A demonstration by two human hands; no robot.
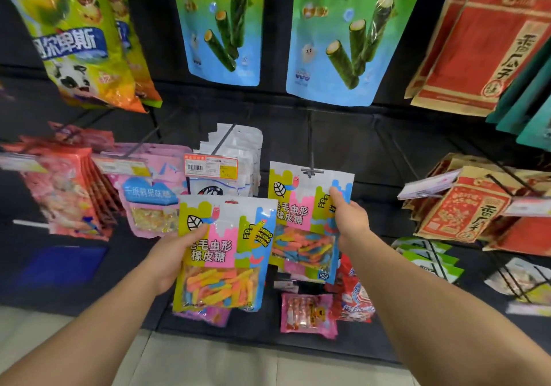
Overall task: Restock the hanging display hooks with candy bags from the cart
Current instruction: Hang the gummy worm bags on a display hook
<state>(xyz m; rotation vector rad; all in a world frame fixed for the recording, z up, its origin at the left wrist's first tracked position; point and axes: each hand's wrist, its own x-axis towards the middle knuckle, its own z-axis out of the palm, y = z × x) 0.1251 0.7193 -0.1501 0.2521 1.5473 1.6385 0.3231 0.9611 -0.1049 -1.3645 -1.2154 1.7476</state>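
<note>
Hanging already on the centre hook (pixel 312 172): one gummy-worm bag (pixel 307 221), its punched hole threaded over the T-shaped tip, so counting as one bag up. Waiting lower and to the left, just in front of it and overlapping its edge: a second gummy-worm bag (pixel 222 254) of the same print, not yet on any hook. Judging the restock as partly done, with at least this bag remaining; cart not showing, so not telling how many more are left.

Gripping the second bag at its left edge: left hand (pixel 170 261), thumb curled over the front, fingers hidden behind. Pinching the hung bag at its upper right corner: right hand (pixel 347 221), fingers curled on the film, seemingly steadying it.

Looking glossy and thin, both bags: flat rectangular pouches with a white sealed top band, bold blocks of lime, pink and blue, and a clear lower window showing short sugared strips in orange, yellow, pink and blue. Appearing limp and slightly crinkled, likely sliding easily along a wire.

Surrounding these: a thin dark wire hook, a stack of white pouches (pixel 238 153) behind an orange price tag (pixel 211 167), pink candy bags (pixel 152 194) to the left, kraft-paper seed bags (pixel 465 206) to the right, large seaweed-roll bags (pixel 343 36) above, all against a black backboard.
</note>
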